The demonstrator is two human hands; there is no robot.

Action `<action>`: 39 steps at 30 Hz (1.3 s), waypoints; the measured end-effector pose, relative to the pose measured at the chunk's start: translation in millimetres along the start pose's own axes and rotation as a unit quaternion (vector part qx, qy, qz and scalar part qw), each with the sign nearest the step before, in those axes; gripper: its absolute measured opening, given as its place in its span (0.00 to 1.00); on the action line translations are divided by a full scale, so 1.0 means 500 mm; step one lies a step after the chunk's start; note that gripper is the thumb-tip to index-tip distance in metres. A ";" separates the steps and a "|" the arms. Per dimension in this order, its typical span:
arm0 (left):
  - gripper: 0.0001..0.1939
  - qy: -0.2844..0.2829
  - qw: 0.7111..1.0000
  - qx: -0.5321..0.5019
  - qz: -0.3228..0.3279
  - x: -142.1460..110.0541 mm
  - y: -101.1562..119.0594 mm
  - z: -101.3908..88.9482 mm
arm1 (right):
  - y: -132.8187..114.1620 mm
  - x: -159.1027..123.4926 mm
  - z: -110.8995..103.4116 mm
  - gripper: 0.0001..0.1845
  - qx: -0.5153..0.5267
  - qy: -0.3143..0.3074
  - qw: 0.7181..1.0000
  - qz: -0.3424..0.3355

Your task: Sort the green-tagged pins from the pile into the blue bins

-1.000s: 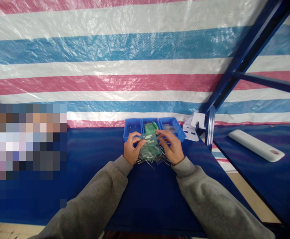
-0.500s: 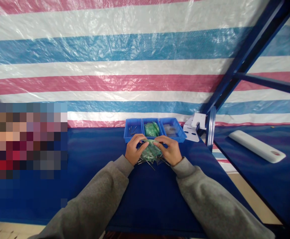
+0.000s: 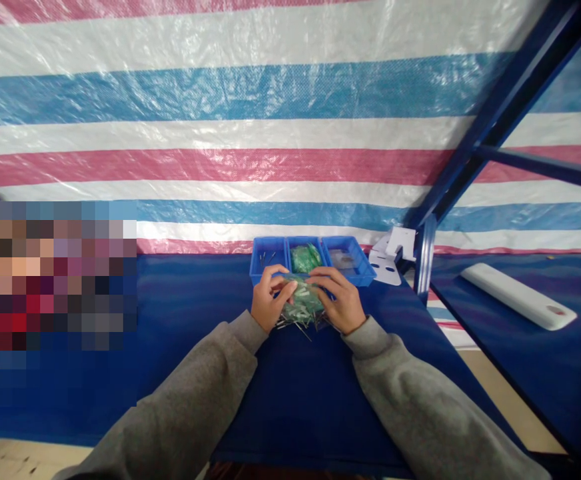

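A clear, green-tinted plastic bag (image 3: 302, 301) is held upright between my two hands near the table's middle. My left hand (image 3: 267, 301) pinches the bag's upper left edge between thumb and fingers. On the other side, my right hand (image 3: 344, 303) is closed on the upper right edge, its fingers bent over the top. Thin metal rods (image 3: 301, 328) lie in a loose pile just below the bag, partly hidden by it. Whether small pieces are inside the bag I cannot tell.
Right behind my hands stands a blue three-compartment tray (image 3: 252, 267), with a few thin rods, a green plastic bundle (image 3: 306, 257) and clear bags. White cut-out card (image 3: 385, 269) lies right of it. A blue metal post (image 3: 424, 257) and a long white object (image 3: 518, 295) are farther right.
My right hand's fingers have shifted and straightened along the bag's top edge. The bag's upper edge looks slightly changed in shape. My left hand stays nearly in place.
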State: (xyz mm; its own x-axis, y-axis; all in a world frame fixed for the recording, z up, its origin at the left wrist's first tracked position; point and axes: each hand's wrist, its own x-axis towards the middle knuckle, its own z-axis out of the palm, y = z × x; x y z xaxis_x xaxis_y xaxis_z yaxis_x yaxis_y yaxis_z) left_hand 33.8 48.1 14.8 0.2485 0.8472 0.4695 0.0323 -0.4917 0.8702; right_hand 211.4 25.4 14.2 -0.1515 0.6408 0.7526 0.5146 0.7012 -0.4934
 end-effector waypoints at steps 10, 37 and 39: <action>0.09 -0.001 0.971 0.182 0.155 0.009 0.008 -0.011 | 0.007 0.000 0.002 0.08 -0.004 -0.006 0.999 0.054; 0.10 0.012 0.978 0.175 0.117 0.014 0.007 -0.013 | -0.004 0.000 0.000 0.08 0.013 0.021 0.994 0.111; 0.10 0.006 0.985 0.158 0.072 0.013 0.000 -0.011 | -0.008 0.000 -0.003 0.13 0.034 0.026 0.991 0.128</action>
State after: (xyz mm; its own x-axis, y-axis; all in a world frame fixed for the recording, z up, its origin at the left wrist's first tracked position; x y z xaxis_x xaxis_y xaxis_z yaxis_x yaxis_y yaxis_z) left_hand 30.1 54.5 18.7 0.2609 0.7660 0.5876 0.2972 -0.6428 0.7060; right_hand 210.5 22.2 16.7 0.0209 0.7849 0.6192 0.4723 0.5381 -0.6981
